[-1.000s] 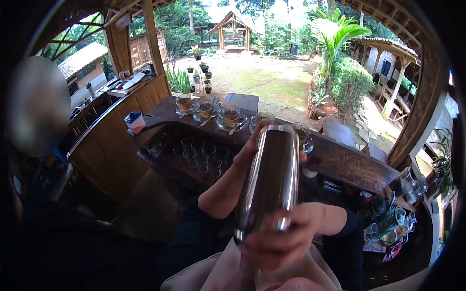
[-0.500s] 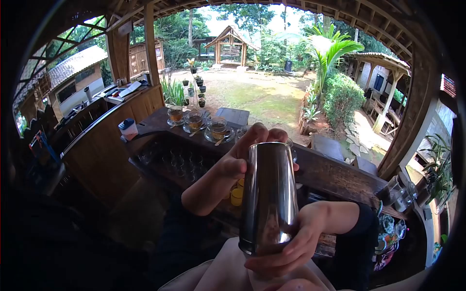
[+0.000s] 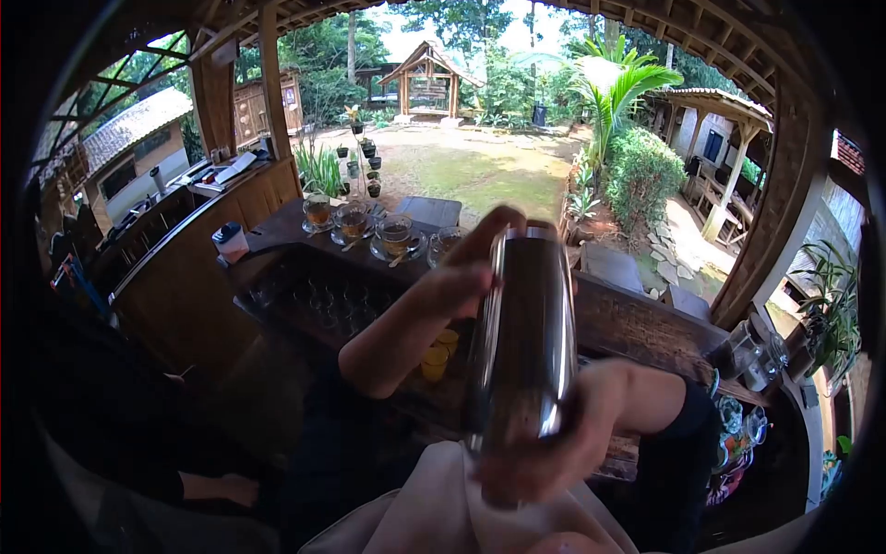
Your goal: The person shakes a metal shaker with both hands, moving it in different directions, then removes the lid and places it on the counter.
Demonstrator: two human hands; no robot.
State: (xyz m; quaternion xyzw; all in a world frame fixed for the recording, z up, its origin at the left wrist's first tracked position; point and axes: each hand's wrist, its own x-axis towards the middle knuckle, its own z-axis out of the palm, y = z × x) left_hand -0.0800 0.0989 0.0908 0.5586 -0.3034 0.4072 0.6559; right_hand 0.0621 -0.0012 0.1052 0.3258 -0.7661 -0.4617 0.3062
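Observation:
A tall, shiny metal cocktail shaker (image 3: pixel 528 332) is held tilted in front of me, between both hands. My left hand (image 3: pixel 469 272) wraps around its upper end, with some fingers hidden behind it. Low on the shaker, my right hand (image 3: pixel 544 448) grips the other end and is smeared by motion. Just behind the shaker, yellow cups (image 3: pixel 436 362) stand on the lower worktop, partly hidden by my left forearm. Beyond my left hand, several glass cups of brown drink (image 3: pixel 394 236) sit on saucers along the dark wooden counter (image 3: pixel 637 323).
A lidded container (image 3: pixel 230 242) stands at the counter's left end. Several clear glasses (image 3: pixel 337 309) are in the dark recess below. Glass jars (image 3: pixel 749 355) stand at the right end. Another person's hand (image 3: pixel 226 489) shows at lower left.
The shaker has shifted slightly to the right with both hands still on it, and my right hand is now blurred. Another person's forearm and hand have come into view at lower left.

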